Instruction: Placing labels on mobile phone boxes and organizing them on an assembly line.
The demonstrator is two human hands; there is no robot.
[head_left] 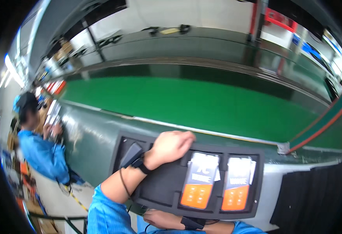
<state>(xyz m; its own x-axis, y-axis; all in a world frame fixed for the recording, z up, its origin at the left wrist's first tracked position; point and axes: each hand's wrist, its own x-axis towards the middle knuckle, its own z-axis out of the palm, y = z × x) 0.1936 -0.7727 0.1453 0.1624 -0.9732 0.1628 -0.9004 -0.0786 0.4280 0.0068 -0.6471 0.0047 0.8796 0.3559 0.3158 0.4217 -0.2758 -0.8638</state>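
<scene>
Head view: black tray (159, 191) on the bench (89, 132). Left phone (199, 177) and right phone (236, 183) each lie in their own recess, printed faces up, likely so they don't slide or knock. My left grip (171, 146) is curled over the tray's far edge; can't tell if it's pinching anything. My right grip (159, 218) is just beside the near edge, maybe for steadying; fingers unclear, can't tell its state.
</scene>
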